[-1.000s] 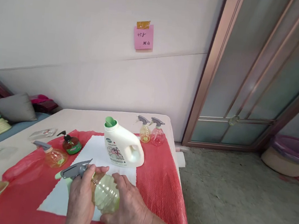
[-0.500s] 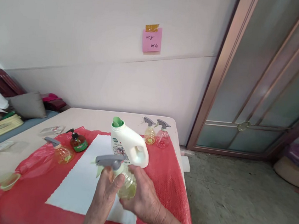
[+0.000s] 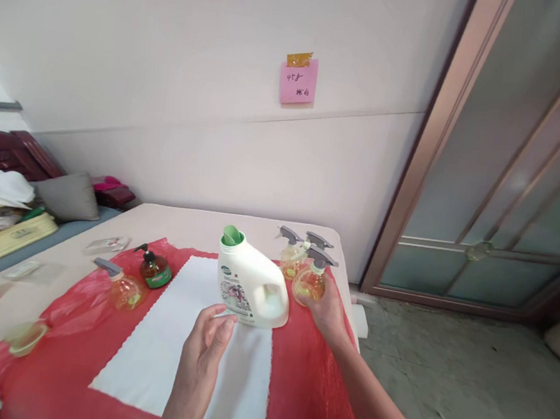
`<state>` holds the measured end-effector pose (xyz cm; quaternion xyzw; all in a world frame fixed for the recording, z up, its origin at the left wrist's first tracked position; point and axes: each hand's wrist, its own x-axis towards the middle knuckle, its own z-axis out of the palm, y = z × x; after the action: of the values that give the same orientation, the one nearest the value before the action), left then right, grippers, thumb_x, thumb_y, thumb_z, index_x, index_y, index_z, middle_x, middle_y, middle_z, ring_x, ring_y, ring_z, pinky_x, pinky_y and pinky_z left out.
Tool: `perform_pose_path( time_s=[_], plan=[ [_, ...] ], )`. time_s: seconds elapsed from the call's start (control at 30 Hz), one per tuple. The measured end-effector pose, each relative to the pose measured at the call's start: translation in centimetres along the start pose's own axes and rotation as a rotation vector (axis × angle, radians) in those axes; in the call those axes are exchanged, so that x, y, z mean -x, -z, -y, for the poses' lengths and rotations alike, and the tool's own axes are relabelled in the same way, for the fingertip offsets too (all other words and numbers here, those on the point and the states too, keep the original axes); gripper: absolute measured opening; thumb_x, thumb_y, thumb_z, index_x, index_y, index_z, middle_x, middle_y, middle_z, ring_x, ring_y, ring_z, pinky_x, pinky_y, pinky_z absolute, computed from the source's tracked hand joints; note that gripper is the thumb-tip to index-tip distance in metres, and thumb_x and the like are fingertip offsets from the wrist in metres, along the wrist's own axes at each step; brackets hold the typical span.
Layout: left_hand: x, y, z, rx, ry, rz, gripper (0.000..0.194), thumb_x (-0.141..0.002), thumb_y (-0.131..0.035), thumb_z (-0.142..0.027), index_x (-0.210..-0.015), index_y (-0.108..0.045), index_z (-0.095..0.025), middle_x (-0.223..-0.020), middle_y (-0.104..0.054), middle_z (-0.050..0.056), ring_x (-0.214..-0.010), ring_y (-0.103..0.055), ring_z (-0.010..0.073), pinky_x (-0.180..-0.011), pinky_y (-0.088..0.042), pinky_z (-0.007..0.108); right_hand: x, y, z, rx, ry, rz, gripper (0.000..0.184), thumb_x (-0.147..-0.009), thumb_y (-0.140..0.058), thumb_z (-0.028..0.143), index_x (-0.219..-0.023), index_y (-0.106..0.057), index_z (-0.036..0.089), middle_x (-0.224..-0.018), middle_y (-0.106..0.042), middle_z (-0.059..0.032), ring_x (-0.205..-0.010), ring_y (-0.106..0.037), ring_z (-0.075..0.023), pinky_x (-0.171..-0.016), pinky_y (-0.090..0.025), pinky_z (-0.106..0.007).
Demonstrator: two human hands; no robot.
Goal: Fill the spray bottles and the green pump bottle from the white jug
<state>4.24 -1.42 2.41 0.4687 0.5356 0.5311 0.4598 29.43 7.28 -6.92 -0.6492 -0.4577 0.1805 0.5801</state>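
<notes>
My right hand is wrapped round a clear yellowish spray bottle with a grey trigger head, at the right side of the red sheet. Right behind it stand another spray bottle and a third grey trigger head, whose bottle is mostly hidden. My left hand hangs over the white cloth, fingers apart and curved, holding nothing. Just beyond those fingers, a white detergent jug stands upright with a green piece in its mouth.
On the left are a spray bottle, a dark pump bottle and a small yellowish bowl. The red plastic sheet covers the table. A pink note is taped to the wall. A glass door stands at the right.
The spray bottle has moved from between both hands over the cloth to the back right, in my right hand. My left hand has let go of it. The view has shifted slightly left.
</notes>
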Motion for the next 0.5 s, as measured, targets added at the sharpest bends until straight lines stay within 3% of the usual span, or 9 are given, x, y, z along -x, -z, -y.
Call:
perform_pose_path(
  time_s=[0.1,0.17,0.33,0.5],
  plan=[
    [-0.4,0.4,0.3,-0.014,0.013,0.023,0.058,-0.072,-0.069,-0.063,-0.108,-0.062,-0.019,-0.103,-0.071,0.013,-0.109,-0.063,0.0317,-0.093,-0.047,0.042,-0.4,-2.0,-1.6,0.048,-0.012,0.032,0.046,-0.089,-0.064,0.038,-0.129,-0.053,0.019,-0.132,-0.055,-0.0106,-0.117,-0.056,-0.028,-0.097,-0.047,-0.052],
    [-0.6,0.7,0.5,-0.011,0.015,0.033,0.057,-0.072,-0.068,-0.063,-0.106,-0.063,-0.018,-0.101,-0.072,0.014,-0.109,-0.063,0.032,-0.091,-0.048,0.041,-0.5,-3.3,-2.3,0.067,-0.005,0.051,0.041,-0.092,-0.061,0.037,-0.128,-0.054,0.019,-0.132,-0.055,-0.0098,-0.114,-0.057,-0.0266,-0.095,-0.049,-0.051],
    [-0.8,0.9,0.9,-0.039,-0.003,0.081,0.054,-0.076,-0.064,-0.064,-0.104,-0.063,-0.018,-0.1,-0.071,0.013,-0.1,-0.064,0.0299,-0.084,-0.048,0.038,-0.9,-5.4,-3.3,0.078,0.046,0.123,0.046,-0.091,-0.061,0.039,-0.131,-0.051,0.019,-0.132,-0.055,-0.0103,-0.116,-0.056,-0.0275,-0.097,-0.047,-0.053],
    [-0.7,0.9,1.1,-0.051,-0.012,0.144,0.047,-0.081,-0.06,-0.061,-0.103,-0.061,-0.019,-0.086,-0.07,0.008,-0.087,-0.063,0.0244,-0.08,-0.046,0.035,-0.8,-4.1,-2.8,0.115,0.008,0.142,0.076,-0.074,-0.07,0.048,-0.139,-0.043,0.019,-0.134,-0.056,-0.0151,-0.122,-0.055,-0.0337,-0.1,-0.045,-0.052]
  ],
)
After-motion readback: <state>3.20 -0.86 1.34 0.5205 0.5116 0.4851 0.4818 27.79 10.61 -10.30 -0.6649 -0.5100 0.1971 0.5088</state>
